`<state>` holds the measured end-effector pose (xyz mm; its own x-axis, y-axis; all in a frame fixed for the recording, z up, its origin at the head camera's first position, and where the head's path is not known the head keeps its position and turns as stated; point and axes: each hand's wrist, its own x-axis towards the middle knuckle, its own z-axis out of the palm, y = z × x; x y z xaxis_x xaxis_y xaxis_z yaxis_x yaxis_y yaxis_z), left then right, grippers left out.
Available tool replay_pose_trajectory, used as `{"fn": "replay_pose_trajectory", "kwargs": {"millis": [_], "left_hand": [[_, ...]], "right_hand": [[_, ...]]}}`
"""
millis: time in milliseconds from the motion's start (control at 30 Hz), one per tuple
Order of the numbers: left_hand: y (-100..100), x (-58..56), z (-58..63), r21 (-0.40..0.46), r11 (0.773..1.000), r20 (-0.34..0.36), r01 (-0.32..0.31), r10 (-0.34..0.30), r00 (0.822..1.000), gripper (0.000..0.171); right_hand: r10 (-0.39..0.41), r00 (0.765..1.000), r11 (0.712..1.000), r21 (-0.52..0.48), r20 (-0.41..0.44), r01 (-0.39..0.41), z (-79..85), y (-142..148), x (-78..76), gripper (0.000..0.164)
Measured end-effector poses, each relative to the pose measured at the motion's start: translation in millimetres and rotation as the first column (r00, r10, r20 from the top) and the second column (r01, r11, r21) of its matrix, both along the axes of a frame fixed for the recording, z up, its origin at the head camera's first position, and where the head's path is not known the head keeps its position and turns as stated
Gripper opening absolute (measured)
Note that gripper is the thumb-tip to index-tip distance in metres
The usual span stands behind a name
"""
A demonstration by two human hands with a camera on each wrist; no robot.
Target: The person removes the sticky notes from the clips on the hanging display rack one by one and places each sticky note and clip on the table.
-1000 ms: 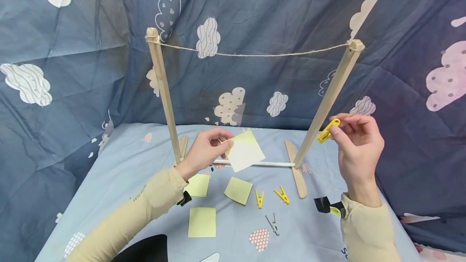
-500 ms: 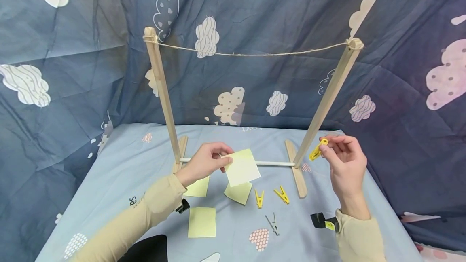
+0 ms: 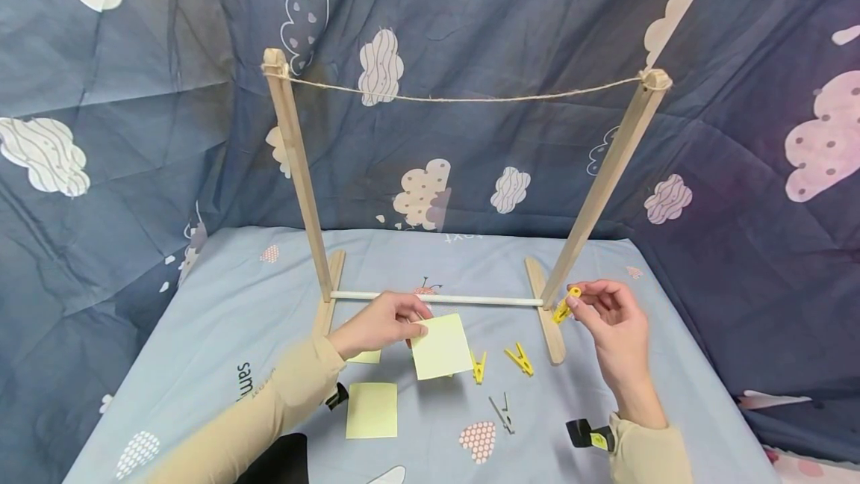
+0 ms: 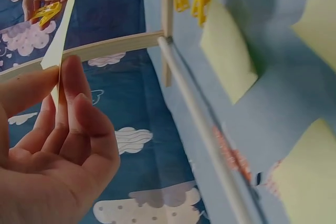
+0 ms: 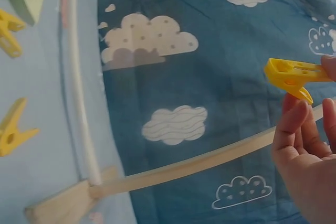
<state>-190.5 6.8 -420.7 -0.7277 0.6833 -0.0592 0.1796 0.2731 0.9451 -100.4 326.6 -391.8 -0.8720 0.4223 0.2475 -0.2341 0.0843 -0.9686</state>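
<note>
Between thumb and fingers my left hand (image 3: 384,325) pinches a pale yellow sticky note (image 3: 441,347) by its left edge, held above the table. In the left wrist view the note (image 4: 63,30) appears nearly edge-on. My right hand (image 3: 614,331) pinches a yellow clothespin (image 3: 567,305) beside the foot of the right post; the right wrist view shows the clothespin (image 5: 294,74) between thumb and fingertips. Two more yellow clothespins lie on the cloth, one (image 3: 519,359) to the right and one (image 3: 478,368) partly behind the held note. A grey clothespin (image 3: 502,414) lies nearer me.
A wooden frame has a left post (image 3: 300,178), a right post (image 3: 605,185), a twine line (image 3: 463,100) across the top and a white rod (image 3: 497,301) low down. One sticky note (image 3: 372,411) lies flat; others are partly hidden. A patterned curtain (image 3: 524,28) hangs behind.
My left hand has lowered the sticky note towards the table, turning it so it now covers a note behind. My right hand has moved down and left with the clothespin.
</note>
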Motion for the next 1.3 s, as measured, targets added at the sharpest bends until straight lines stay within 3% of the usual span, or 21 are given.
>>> {"fn": "replay_pose_trajectory", "kwargs": {"millis": [367, 567, 700, 967, 1100, 1300], "left_hand": [[5.9, 11.1, -27.0, -0.079, 0.996, -0.040, 0.037, -0.041, 0.998, 0.016], [10.1, 17.3, -37.4, -0.166, 0.985, -0.089, 0.054, -0.069, 0.994, 0.016], [11.9, 21.6, -41.3, -0.202, 0.975, -0.084, 0.089, -0.107, 0.991, 0.015], [14.8, 26.4, -44.6, -0.219, 0.969, -0.083, 0.119, -0.139, 0.987, 0.014], [16.6, 28.1, -48.6, -0.211, 0.968, -0.075, 0.135, -0.154, 0.985, 0.014], [19.6, 30.7, -58.0, -0.248, 0.958, -0.081, 0.146, -0.171, 0.982, 0.014]], "right_hand": [[0.007, 0.994, 1.000, 0.024, 0.105, -0.009, -21.4, 3.6, 6.0, 0.026], [0.073, 0.982, 0.994, 0.067, 0.175, -0.086, -30.7, 8.8, 9.9, 0.026], [0.108, 0.969, 0.988, 0.080, 0.223, -0.129, -36.7, 11.7, 12.5, 0.030], [0.114, 0.950, 0.986, 0.080, 0.292, -0.143, -44.0, 11.6, 16.5, 0.034], [0.116, 0.913, 0.971, 0.149, 0.391, -0.187, -49.7, 12.7, 16.3, 0.038], [0.129, 0.821, 0.923, 0.235, 0.556, -0.304, -63.6, 12.5, 17.3, 0.047]]}}
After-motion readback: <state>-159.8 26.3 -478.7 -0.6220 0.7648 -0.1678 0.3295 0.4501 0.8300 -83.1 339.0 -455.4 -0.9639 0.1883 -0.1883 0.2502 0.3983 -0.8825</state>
